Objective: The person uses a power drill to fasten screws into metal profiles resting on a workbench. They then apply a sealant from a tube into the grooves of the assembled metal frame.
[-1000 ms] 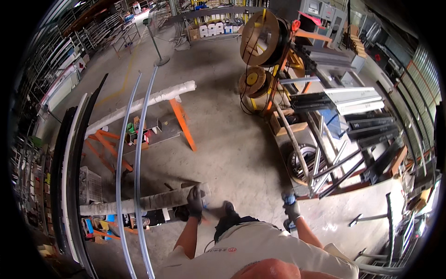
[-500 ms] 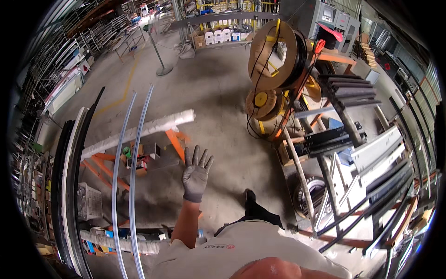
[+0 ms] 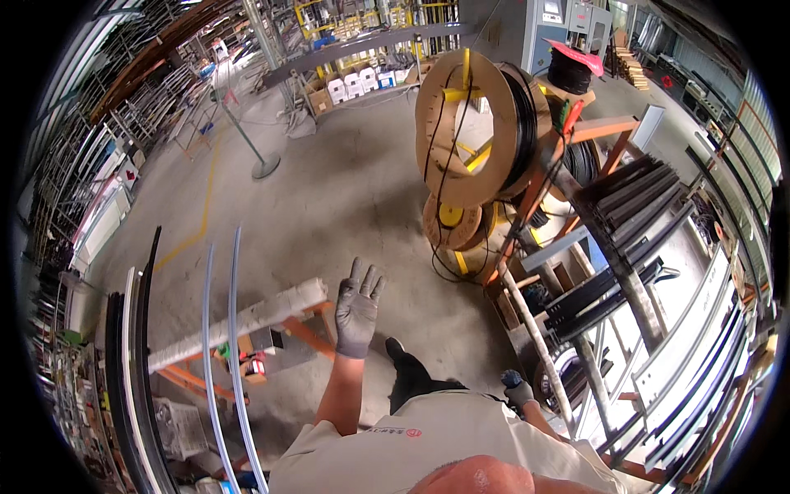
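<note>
My left hand point(image 3: 359, 305) wears a grey glove and is raised in front of me with fingers spread, holding nothing. It hovers just right of the end of a wrapped white bar point(image 3: 239, 323) that lies across an orange trestle point(image 3: 304, 333). My right hand point(image 3: 517, 389), in a dark and blue glove, hangs low by my side next to a slanted metal tube point(image 3: 539, 346); its fingers are too small to read. Two long thin grey profiles point(image 3: 220, 346) run across the bar at my left.
A big cardboard cable reel point(image 3: 469, 123) hangs on an orange stand, with a smaller reel point(image 3: 451, 221) under it. Racks of dark and silver profiles point(image 3: 658, 288) fill the right. Curved strips and shelving line the left edge. A pole on a round base point(image 3: 265, 167) stands on the concrete floor.
My left hand left the wrapped bar and rose open-palmed in front of me. The view moved forward and right toward the cable reels; my right hand dropped to my side.
</note>
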### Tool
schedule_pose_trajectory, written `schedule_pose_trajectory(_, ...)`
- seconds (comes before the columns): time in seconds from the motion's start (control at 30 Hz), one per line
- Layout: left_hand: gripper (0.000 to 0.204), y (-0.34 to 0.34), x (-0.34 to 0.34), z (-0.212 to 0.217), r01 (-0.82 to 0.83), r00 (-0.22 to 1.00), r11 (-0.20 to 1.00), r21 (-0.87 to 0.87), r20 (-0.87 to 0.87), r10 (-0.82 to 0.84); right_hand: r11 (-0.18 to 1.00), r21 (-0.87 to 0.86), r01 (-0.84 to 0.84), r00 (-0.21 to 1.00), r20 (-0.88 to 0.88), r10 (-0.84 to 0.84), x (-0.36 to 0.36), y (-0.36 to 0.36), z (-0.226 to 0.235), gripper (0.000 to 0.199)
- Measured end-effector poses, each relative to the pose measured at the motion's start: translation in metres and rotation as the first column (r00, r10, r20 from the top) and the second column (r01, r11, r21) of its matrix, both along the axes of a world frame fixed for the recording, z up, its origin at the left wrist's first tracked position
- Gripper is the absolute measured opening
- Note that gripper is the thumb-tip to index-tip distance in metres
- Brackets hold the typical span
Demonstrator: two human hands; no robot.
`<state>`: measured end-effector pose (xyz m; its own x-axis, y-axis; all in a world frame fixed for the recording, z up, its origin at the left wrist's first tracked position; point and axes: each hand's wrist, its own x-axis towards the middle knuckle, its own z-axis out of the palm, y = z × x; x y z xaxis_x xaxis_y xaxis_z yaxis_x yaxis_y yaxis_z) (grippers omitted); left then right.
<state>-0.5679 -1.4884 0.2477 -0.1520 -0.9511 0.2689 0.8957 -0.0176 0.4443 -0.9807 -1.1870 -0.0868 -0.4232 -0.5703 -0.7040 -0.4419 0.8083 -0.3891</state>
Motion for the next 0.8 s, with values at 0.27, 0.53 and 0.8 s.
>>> schedule_pose_trajectory(0.27,0.036,-0.183,0.083,-0.019,-0.154,0.983,0.986,-0.055,0.094,0.159,0.990,0.016,-0.143,0.988,-0.051,0.144,0.082,-0.160,0.056,0.037)
schedule_pose_trajectory(0.53,0.061,-0.311,0.187,-0.013,-0.234,0.968,0.972,-0.020,0.084,0.235,0.977,0.015,-0.211,0.977,-0.043,0.211,0.128,-0.351,0.045,0.040)
schedule_pose_trajectory(0.8,0.070,-0.426,0.249,-0.040,-0.458,0.862,0.888,0.028,0.257,0.437,0.940,0.006,-0.342,0.939,-0.026,0.342,0.157,-0.556,0.028,0.043)
